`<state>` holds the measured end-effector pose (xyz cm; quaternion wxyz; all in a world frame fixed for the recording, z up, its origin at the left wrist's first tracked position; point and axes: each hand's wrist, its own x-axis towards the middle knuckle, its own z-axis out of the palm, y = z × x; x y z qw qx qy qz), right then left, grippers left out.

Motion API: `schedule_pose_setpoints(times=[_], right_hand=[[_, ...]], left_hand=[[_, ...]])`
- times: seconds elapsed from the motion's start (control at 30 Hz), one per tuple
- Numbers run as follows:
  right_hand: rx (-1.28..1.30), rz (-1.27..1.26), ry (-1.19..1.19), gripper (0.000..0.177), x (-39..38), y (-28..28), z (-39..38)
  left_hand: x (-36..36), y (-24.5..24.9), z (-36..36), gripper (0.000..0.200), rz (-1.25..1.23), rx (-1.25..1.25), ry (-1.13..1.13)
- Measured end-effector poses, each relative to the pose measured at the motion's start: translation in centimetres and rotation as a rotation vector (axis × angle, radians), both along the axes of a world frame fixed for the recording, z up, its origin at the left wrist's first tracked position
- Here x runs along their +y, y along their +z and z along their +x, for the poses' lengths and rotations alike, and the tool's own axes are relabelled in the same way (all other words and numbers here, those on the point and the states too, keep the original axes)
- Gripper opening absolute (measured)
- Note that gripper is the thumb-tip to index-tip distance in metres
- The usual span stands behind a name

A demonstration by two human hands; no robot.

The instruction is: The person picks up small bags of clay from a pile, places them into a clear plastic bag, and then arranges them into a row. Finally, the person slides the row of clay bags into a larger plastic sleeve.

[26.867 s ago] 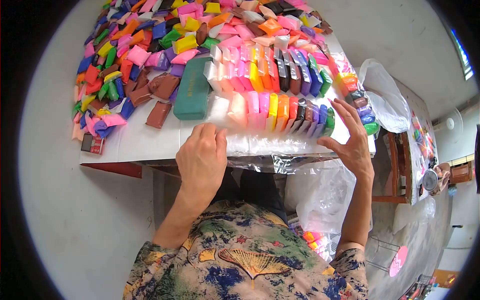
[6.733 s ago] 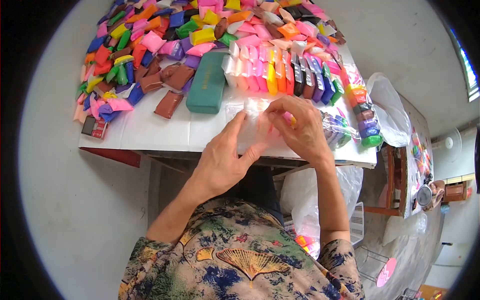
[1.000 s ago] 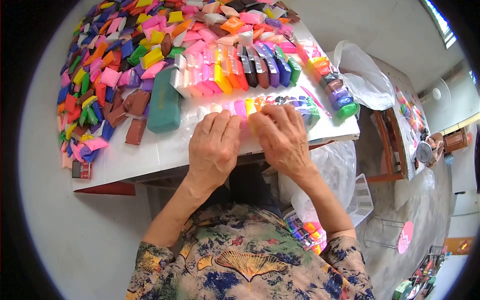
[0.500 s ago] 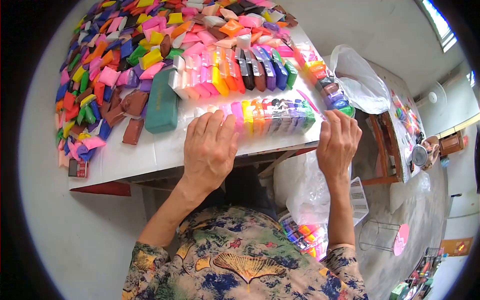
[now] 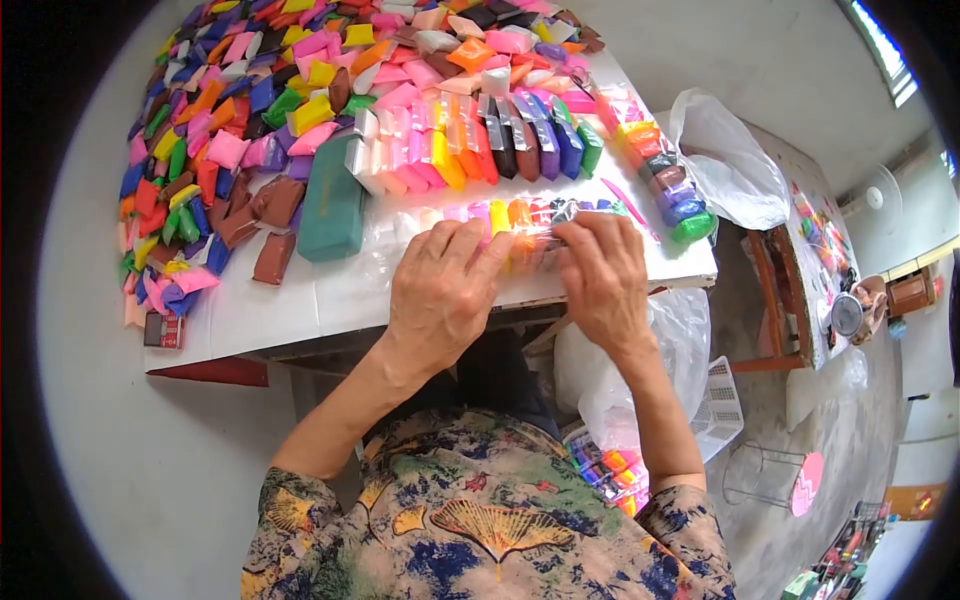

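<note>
A clear plastic bag with a row of small coloured packets, pale through yellow, orange and dark to blue, lies flat near the table's front edge. My left hand rests on its left part, fingers bent down on the plastic. On the right part, my right hand has its fingers curled onto the film near the dark packets. Both hands hide some of the packets, and the fingertips are partly hidden. Just behind stands a row of upright coloured packets, with a dark green box at its left end.
Loose coloured packets are heaped over the table's left and back. Another filled clear bag lies at the right edge, beside a crumpled clear bag. A pink strip lies near it. Below are a white basket and a pink-topped stool.
My right hand has moved left from the bag's right end onto its top, closer to my left hand. My left hand has shifted slightly right.
</note>
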<state>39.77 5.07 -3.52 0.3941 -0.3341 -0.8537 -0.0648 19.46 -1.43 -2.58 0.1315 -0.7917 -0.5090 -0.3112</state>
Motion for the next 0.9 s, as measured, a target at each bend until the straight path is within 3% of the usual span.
schedule_pose_setpoints(times=[0.23,0.37,0.47,0.63,0.7,0.9], right_hand=[[-0.036,-0.04,-0.186,0.017,1.2,-0.5,5.3],[-0.16,0.068,-0.447,0.023,0.7,-0.1,6.3],[-0.062,0.155,-0.436,0.025,-0.4,1.0,4.5],[0.11,0.016,0.084,0.034,-2.3,1.8,-3.8],[0.14,-0.025,0.212,0.03,-2.5,1.3,-6.7],[0.072,0.01,0.146,0.02,-1.2,-0.1,-6.1]], left_hand=[[-0.7,-0.9,-2.1,0.034,0.051,0.002,0.115],[-1.9,-0.5,-3.0,0.03,0.107,0.044,0.298],[-2.3,0.8,-2.3,0.032,0.185,-0.003,0.36],[-1.8,0.7,-0.3,0.036,0.153,-0.034,0.3],[-1.4,0.0,-0.6,0.034,0.094,-0.034,0.338],[-1.7,-0.7,-1.6,0.033,0.062,-0.012,0.345]])
